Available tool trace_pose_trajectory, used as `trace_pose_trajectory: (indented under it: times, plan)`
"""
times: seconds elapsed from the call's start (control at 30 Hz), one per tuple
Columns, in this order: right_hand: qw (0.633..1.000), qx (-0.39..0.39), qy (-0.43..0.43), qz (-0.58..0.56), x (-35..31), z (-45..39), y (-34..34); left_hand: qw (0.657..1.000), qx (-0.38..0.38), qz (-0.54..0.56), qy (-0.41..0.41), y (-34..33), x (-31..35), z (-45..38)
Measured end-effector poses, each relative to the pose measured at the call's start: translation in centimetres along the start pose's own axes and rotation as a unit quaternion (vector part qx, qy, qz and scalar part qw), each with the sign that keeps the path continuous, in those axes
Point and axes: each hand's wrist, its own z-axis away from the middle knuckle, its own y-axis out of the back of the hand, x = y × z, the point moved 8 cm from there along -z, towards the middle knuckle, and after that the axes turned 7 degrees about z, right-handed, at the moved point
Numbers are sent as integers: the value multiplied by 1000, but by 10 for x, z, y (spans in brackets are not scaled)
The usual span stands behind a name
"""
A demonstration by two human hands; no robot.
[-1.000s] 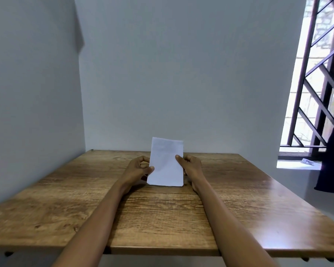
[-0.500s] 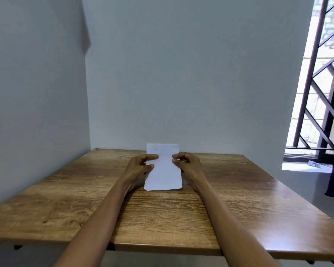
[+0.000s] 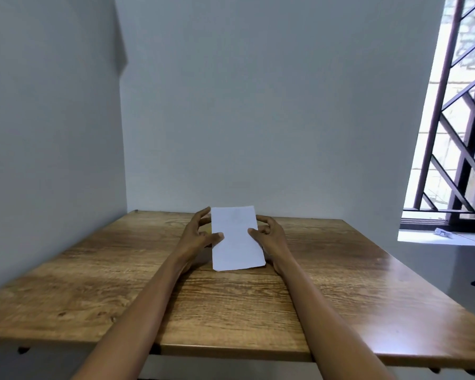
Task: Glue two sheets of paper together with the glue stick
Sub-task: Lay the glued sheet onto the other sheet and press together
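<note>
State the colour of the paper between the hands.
White paper, shown best in the head view.

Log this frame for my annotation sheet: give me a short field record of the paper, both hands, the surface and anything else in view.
paper: white paper, long edge running away from the person, on the table
sheet count: cannot tell whether one or two
left hand: left hand holds the paper's left edge, thumb on top
right hand: right hand holds the right edge, thumb on top
surface: wooden table set in a wall corner
glue stick: not in view
other: barred window at right
</note>
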Motion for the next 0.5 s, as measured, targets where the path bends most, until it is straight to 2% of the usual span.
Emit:
trace_pose_trajectory:
  times: [0.17, 0.27, 0.33, 0.4, 0.5]
  plan:
    - [992, 109, -39, 52, 13, 4, 36, 998, -31, -39, 34, -33, -9, 9]
    - [977, 131, -12, 165, 8, 5, 70, 991, -41, -128, 5, -67, -8, 2]
    - [953, 138, -4, 268, 10, 4, 100, 978, -74, -192, -14, -103, -9, -4]
    - [923, 140, -3, 358, 17, 2, 125, 953, -103, -284, -28, -139, -14, -13]
    - [888, 124, -9, 444, 28, -8, 140, 877, -148, -455, -40, -180, -27, -26]
